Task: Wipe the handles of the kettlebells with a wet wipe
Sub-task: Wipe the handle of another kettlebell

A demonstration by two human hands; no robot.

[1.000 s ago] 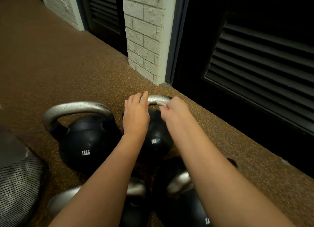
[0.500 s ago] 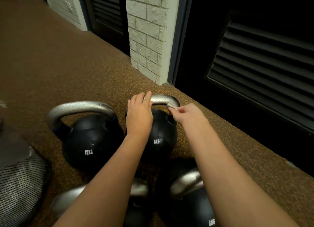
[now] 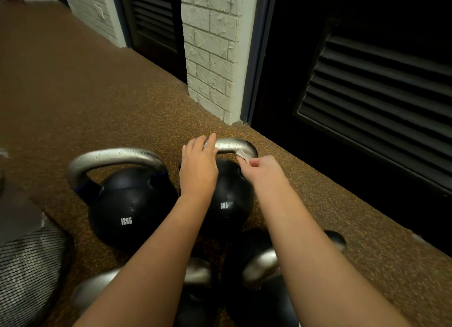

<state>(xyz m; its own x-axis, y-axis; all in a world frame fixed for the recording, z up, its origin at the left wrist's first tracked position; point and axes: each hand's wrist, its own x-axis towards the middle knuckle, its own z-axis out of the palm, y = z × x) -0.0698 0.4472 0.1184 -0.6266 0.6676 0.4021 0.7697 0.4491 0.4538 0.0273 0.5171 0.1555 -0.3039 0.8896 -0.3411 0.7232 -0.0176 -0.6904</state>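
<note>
While left hand (image 3: pixel 198 166) grips "8KG" kettlebell (image 3: pixel 228 199) handle (image 3: pixel 232 145) — right hand (image 3: pixel 263 168) pinches wipe (image 3: pixel 243 155).

Dim warm light, deep black shadows right, wide-angle edge distortion
</note>
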